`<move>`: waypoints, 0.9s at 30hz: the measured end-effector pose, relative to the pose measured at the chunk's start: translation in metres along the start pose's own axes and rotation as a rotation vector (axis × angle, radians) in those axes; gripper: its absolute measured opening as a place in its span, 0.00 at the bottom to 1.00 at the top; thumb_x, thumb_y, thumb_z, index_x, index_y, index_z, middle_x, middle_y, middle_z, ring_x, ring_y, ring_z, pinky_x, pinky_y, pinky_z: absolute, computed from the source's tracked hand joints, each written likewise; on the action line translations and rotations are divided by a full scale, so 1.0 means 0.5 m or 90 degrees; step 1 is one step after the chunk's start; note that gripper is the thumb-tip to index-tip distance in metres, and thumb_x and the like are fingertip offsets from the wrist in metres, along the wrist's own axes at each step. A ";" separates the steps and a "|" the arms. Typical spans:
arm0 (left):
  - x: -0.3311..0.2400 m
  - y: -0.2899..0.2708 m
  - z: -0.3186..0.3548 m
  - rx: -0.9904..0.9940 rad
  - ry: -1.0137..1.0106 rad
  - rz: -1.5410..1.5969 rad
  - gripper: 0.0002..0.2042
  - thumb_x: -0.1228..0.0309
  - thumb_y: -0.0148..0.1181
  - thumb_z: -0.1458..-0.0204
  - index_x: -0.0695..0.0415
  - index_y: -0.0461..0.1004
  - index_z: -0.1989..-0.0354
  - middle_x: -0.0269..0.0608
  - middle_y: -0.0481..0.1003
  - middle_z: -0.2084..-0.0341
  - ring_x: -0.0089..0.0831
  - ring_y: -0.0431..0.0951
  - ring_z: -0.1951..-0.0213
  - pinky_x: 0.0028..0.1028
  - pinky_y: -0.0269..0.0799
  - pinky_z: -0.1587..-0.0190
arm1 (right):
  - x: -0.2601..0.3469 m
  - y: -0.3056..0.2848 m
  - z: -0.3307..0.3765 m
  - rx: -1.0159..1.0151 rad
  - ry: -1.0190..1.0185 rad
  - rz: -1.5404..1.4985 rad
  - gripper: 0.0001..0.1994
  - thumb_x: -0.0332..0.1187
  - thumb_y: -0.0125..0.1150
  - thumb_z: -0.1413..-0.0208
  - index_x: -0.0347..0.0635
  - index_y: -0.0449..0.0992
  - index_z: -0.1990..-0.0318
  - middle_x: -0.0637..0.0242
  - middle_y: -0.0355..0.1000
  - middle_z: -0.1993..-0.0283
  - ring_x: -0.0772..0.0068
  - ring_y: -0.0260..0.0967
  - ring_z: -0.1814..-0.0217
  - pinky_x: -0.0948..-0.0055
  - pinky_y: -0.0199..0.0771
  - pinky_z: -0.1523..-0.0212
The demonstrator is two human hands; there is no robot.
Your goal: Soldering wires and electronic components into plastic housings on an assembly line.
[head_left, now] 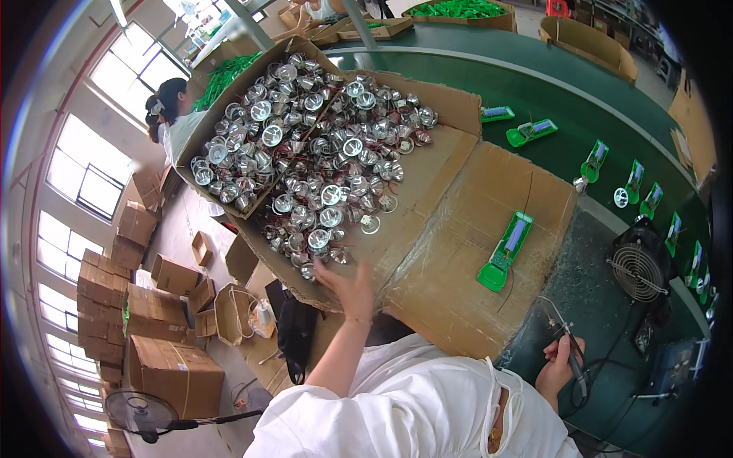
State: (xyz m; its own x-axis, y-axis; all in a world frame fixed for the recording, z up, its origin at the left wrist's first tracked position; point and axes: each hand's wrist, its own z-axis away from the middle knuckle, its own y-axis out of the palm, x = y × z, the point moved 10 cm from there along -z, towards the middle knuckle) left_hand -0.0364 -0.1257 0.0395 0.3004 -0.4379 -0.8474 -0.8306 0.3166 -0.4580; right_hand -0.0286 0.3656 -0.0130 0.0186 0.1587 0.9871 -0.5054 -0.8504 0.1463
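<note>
Seen from above, the left hand [353, 288] is stretched open-fingered to the heap of small silver metal reflector cups [321, 153] at centre-left, apparently picking one, while a thin soldering iron [569, 343] is gripped in the right hand [559, 365] at lower right.

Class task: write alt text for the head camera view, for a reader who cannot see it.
A person's left hand reaches into a heap of shiny metal reflector cups spilling from a cardboard box, while the right hand holds a soldering iron. A green plastic part lies on flattened cardboard; more sit along a green conveyor belt.
</note>
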 end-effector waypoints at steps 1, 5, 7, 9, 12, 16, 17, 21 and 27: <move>0.010 -0.012 -0.016 -0.062 -0.031 0.002 0.44 0.66 0.62 0.59 0.61 0.39 0.38 0.63 0.34 0.38 0.52 0.34 0.36 0.41 0.32 0.37 | 0.008 -0.002 -0.006 0.009 -0.013 0.011 0.08 0.33 0.52 0.45 0.38 0.63 0.69 0.69 0.64 0.82 0.82 0.59 0.82 0.84 0.56 0.80; 0.047 -0.008 -0.095 -0.303 -0.142 -0.184 0.36 0.56 0.58 0.58 0.48 0.52 0.39 0.60 0.47 0.41 0.54 0.49 0.40 0.46 0.44 0.40 | 0.013 -0.013 -0.026 0.032 -0.071 0.082 0.07 0.31 0.51 0.45 0.38 0.63 0.68 0.68 0.65 0.81 0.81 0.60 0.81 0.83 0.58 0.79; 0.055 0.002 -0.136 -0.463 -0.020 -0.113 0.33 0.56 0.57 0.58 0.49 0.56 0.41 0.59 0.52 0.44 0.53 0.56 0.44 0.46 0.49 0.43 | 0.011 -0.012 -0.022 0.048 -0.062 0.071 0.08 0.32 0.52 0.46 0.37 0.63 0.67 0.67 0.65 0.81 0.80 0.61 0.80 0.82 0.59 0.77; 0.021 0.044 -0.164 -0.372 -0.025 -0.095 0.32 0.56 0.56 0.56 0.47 0.56 0.40 0.58 0.56 0.48 0.52 0.58 0.47 0.44 0.52 0.45 | 0.001 -0.024 -0.015 0.053 -0.060 0.053 0.10 0.33 0.52 0.47 0.36 0.62 0.66 0.65 0.66 0.81 0.78 0.61 0.80 0.81 0.60 0.76; 0.009 0.077 -0.177 -0.319 -0.012 -0.059 0.31 0.57 0.57 0.55 0.46 0.57 0.41 0.57 0.59 0.51 0.52 0.59 0.49 0.43 0.53 0.46 | 0.005 -0.023 -0.023 0.034 -0.076 0.020 0.08 0.33 0.52 0.47 0.38 0.64 0.68 0.67 0.65 0.82 0.80 0.59 0.82 0.82 0.58 0.79; -0.014 0.130 -0.176 -0.272 0.034 -0.015 0.28 0.60 0.57 0.54 0.48 0.59 0.42 0.56 0.59 0.54 0.51 0.59 0.50 0.43 0.53 0.46 | 0.000 -0.032 -0.025 0.032 -0.067 0.048 0.09 0.35 0.53 0.47 0.38 0.64 0.68 0.67 0.64 0.82 0.80 0.59 0.82 0.82 0.57 0.79; -0.015 0.150 -0.171 -0.236 0.030 0.042 0.29 0.61 0.57 0.54 0.51 0.58 0.42 0.56 0.58 0.53 0.51 0.60 0.50 0.42 0.53 0.46 | -0.002 -0.034 -0.028 0.041 -0.069 0.046 0.10 0.34 0.53 0.47 0.37 0.63 0.67 0.66 0.65 0.82 0.80 0.60 0.81 0.82 0.59 0.78; -0.102 0.260 -0.132 -0.045 0.129 0.100 0.30 0.62 0.56 0.53 0.55 0.56 0.41 0.57 0.57 0.50 0.49 0.60 0.48 0.39 0.54 0.45 | 0.004 -0.035 -0.028 0.030 -0.078 0.039 0.10 0.33 0.53 0.48 0.36 0.63 0.67 0.66 0.65 0.81 0.79 0.61 0.81 0.82 0.60 0.78; -0.154 0.354 -0.096 0.161 0.190 0.203 0.31 0.68 0.56 0.53 0.57 0.52 0.39 0.57 0.50 0.42 0.47 0.52 0.41 0.35 0.47 0.40 | 0.010 -0.028 -0.029 0.017 -0.087 0.021 0.08 0.31 0.53 0.48 0.35 0.64 0.68 0.65 0.65 0.81 0.80 0.61 0.81 0.83 0.59 0.78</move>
State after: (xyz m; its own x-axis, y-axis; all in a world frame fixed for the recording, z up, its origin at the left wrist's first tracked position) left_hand -0.2292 -0.0764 0.0367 -0.1277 -0.4957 -0.8591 -0.7085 0.6517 -0.2708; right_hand -0.0338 0.3855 -0.0112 0.1201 0.0620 0.9908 -0.4842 -0.8676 0.1130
